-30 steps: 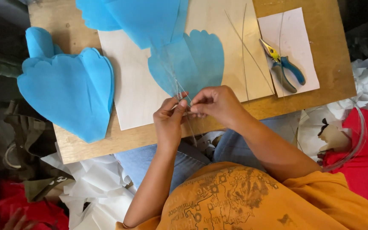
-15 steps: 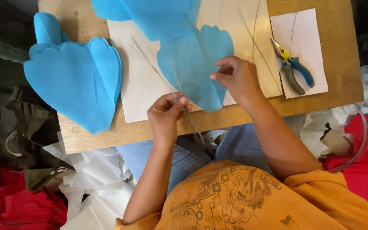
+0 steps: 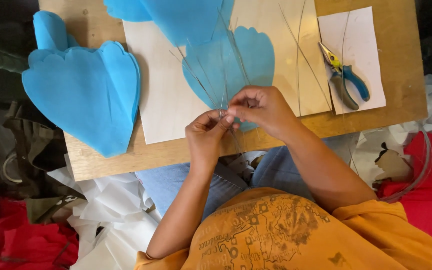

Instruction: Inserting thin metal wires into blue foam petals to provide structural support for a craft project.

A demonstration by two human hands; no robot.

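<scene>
We pinch thin wires point(image 3: 211, 90) between left hand point(image 3: 207, 134) and right hand point(image 3: 261, 107), fingertips meeting just below the blue paper petal point(image 3: 236, 65). Keeping the strands bunched tight should steady them; pliers point(image 3: 343, 75) lie to the right.

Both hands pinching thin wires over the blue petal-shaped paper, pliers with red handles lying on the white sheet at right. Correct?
Not quite: the head view shows the metal pliers have blue and yellow handles, not red. The rest holds: the left hand and right hand pinch thin grey wires over the blue petal-shaped paper, and the pliers lie on the white paper sheet at right.
</scene>
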